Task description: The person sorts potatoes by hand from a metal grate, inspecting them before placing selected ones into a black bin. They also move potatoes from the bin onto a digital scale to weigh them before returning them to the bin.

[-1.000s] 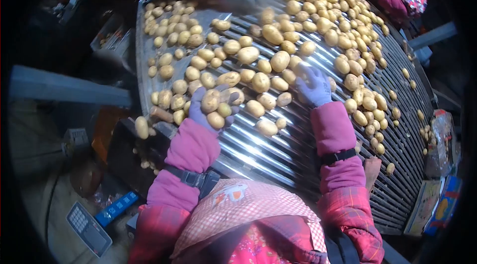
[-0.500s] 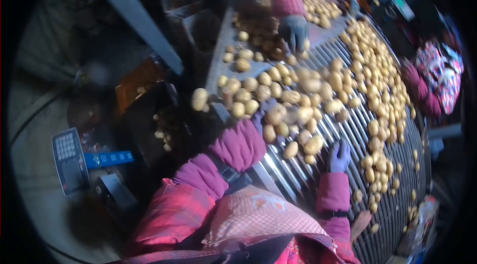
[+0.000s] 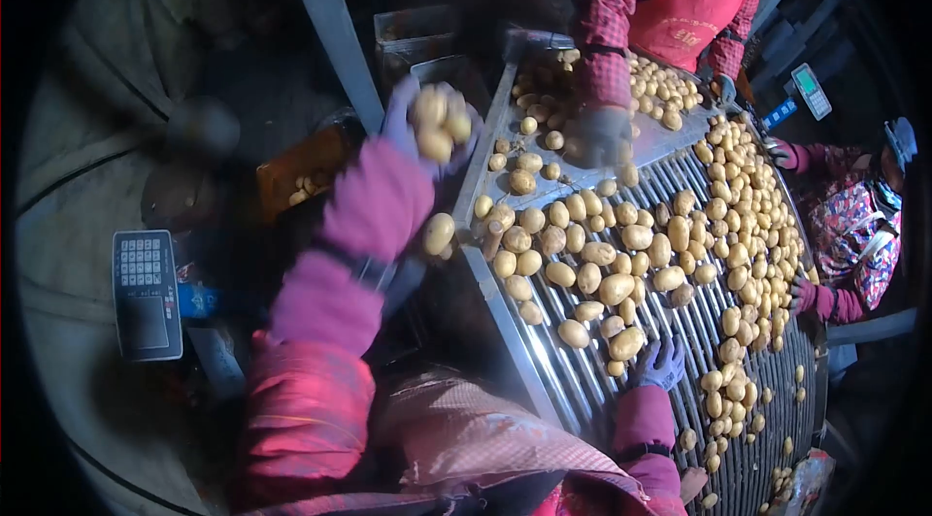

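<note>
My left hand (image 3: 400,118), in a purple glove and blurred by motion, is raised off the left side of the roller conveyor (image 3: 558,370). Several potatoes (image 3: 442,120) are gripped in its fingers. My right hand (image 3: 663,364), gloved in light purple, lies on the metal rollers with its fingers apart and nothing in it. Just left of its fingertips sits a potato (image 3: 627,343). More loose potatoes (image 3: 615,289) spread over the rollers between my hands, and others form a dense band (image 3: 752,234) down the right side.
Across the conveyor, a co-worker's gloved hand (image 3: 604,135) reaches over a metal tray (image 3: 582,176). A second co-worker (image 3: 854,225) stands at the right edge. On the left are a scale display (image 3: 146,293), an orange crate (image 3: 301,166) and a metal post (image 3: 335,26).
My left hand has lifted from the potatoes on the rollers and swung up and left, carrying several. My right hand stays low on the rollers. The camera view has shifted.
</note>
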A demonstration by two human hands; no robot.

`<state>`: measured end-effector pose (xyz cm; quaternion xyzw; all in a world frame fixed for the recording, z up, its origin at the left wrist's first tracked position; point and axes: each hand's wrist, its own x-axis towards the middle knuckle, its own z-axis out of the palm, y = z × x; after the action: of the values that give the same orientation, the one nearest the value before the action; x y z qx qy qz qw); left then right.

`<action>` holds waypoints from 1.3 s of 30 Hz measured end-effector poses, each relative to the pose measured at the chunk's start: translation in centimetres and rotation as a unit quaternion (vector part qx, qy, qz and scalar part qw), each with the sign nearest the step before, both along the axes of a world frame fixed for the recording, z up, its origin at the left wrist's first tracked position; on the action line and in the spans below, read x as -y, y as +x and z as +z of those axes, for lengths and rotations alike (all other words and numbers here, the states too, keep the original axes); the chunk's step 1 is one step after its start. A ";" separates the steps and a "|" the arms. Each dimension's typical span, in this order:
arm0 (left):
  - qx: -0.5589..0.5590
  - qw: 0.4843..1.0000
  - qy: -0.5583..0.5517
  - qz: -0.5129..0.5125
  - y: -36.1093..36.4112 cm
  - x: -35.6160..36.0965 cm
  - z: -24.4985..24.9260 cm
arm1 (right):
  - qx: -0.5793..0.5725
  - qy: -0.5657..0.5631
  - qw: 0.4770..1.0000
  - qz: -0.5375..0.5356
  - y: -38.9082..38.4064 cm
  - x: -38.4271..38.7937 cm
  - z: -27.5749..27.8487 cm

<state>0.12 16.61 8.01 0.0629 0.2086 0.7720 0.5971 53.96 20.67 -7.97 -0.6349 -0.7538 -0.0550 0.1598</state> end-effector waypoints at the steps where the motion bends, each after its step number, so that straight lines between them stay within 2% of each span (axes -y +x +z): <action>1: -0.131 0.972 -0.118 0.157 -1.0 -1.9 -0.8 | -0.007 -0.001 1.000 0.002 0.0 0.1 0.1; 2: -0.247 0.938 -0.145 0.193 -0.9 -2.2 -1.6 | -0.014 -0.001 1.000 0.003 0.3 0.2 0.2; 3: -0.375 0.873 -0.266 0.161 -4.2 -2.5 -5.6 | -0.009 0.014 1.000 0.000 0.7 0.0 -0.6; 4: -0.202 0.917 -0.303 0.165 -3.9 -3.4 -4.3 | -0.005 -0.005 0.999 -0.031 0.4 -0.1 -0.3; 5: -0.210 0.915 -0.320 0.126 -4.7 -3.7 -5.7 | -0.016 0.013 1.000 -0.005 0.2 -0.4 -0.3; 6: -0.236 0.894 -0.353 0.140 -3.7 -4.1 -5.8 | -0.021 0.020 0.999 0.014 -0.1 -0.3 0.2; 7: -0.261 0.899 -0.313 0.158 -2.5 -3.6 -6.4 | -0.012 0.018 1.000 -0.019 -0.5 -0.1 0.4; 8: -0.293 0.898 -0.283 0.169 0.3 -2.6 -5.1 | 0.010 0.014 0.999 -0.031 -0.5 0.0 0.4; 10: -0.343 0.903 -0.226 0.122 5.4 -1.0 -3.0 | -0.009 -0.002 0.999 -0.040 0.0 0.0 -0.2; 13: -0.383 0.908 -0.172 -0.010 12.3 1.5 -4.4 | -0.019 0.019 0.999 -0.032 0.7 -0.3 -1.1; 16: -0.472 0.870 -0.081 -0.120 19.9 4.7 -6.8 | -0.031 0.041 0.998 -0.027 0.4 -0.1 -0.7; 18: -0.676 0.723 -0.023 -0.144 23.5 5.2 -10.3 | -0.041 0.039 0.998 -0.019 0.2 0.0 -0.2; 20: -0.788 0.597 0.065 -0.138 26.1 5.1 -9.8 | -0.064 0.019 0.998 -0.016 0.1 0.0 0.3; 22: -0.863 0.476 0.100 -0.136 27.1 5.1 -10.6 | -0.149 -0.105 0.983 0.020 1.4 0.0 1.2; 23: -0.860 0.474 0.097 -0.159 27.2 4.9 -9.8 | -0.211 -0.075 0.974 0.034 1.8 1.0 1.8; 24: -0.873 0.457 0.114 -0.123 26.7 4.8 -12.0 | -0.272 -0.045 0.960 0.050 2.9 2.4 2.4; 25: -0.867 0.475 0.092 -0.117 27.1 4.9 -11.4 | -0.219 0.004 0.976 0.014 5.4 3.7 3.7; 27: -0.873 0.458 0.098 -0.134 27.2 4.9 -11.2 | -0.123 0.075 0.989 -0.012 11.2 6.2 7.4; 29: -0.878 0.445 0.096 -0.148 27.0 4.8 -11.5 | -0.114 0.051 0.986 -0.111 18.0 10.4 10.7; 30: -0.884 0.433 0.094 -0.150 27.0 4.8 -11.4 | -0.074 0.027 0.989 -0.121 22.3 12.5 11.5; 31: -0.885 0.431 0.096 -0.148 26.9 4.8 -11.7 | -0.064 0.027 0.980 -0.187 24.0 15.6 13.0; 32: -0.886 0.428 0.102 -0.146 27.0 4.9 -11.8 | -0.037 -0.022 0.975 -0.217 27.4 18.7 11.5; 34: -0.895 0.410 0.104 -0.145 27.1 4.9 -11.7 | -0.070 -0.090 0.979 -0.171 31.3 24.0 6.8; 37: -0.901 0.392 0.091 -0.159 27.3 5.0 -11.7 | 0.000 -0.118 0.952 -0.284 26.6 25.2 6.2; 38: -0.903 0.389 0.087 -0.162 27.4 5.0 -11.4 | -0.001 -0.118 0.951 -0.286 27.3 25.1 6.1; 39: -0.903 0.387 0.089 -0.163 27.3 5.0 -11.6 | -0.056 -0.110 0.950 -0.287 28.3 24.6 5.9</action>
<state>27.42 11.56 -3.58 0.8086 0.5415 0.1630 0.1624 82.22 -3.96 -2.06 -0.8399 -0.5313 0.0200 0.1086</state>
